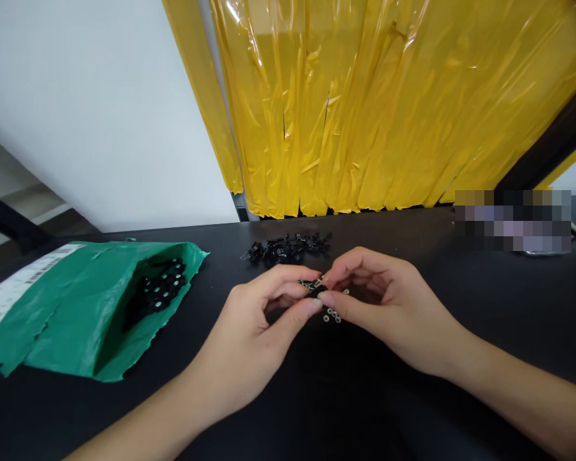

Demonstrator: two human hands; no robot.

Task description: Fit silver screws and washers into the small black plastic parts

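Observation:
Over the middle of the table, my left hand (264,320) and my right hand (388,301) meet at their fingertips. Both are closed in a pinch around a small black part (317,291), which is mostly covered by the fingers. Its exact kind is too small to make out. Just below the right fingertips lie several small metal nuts (335,314) on the black surface. A pile of small black plastic pieces (288,248) sits right behind the hands.
On the left lies an open green plastic mailer bag (67,307) with black parts bearing round metal spots (166,285) inside. The black table (365,397) extends beneath everything. Yellow plastic sheeting (326,115) hangs behind it. A blurred-out object (513,221) lies at the back right.

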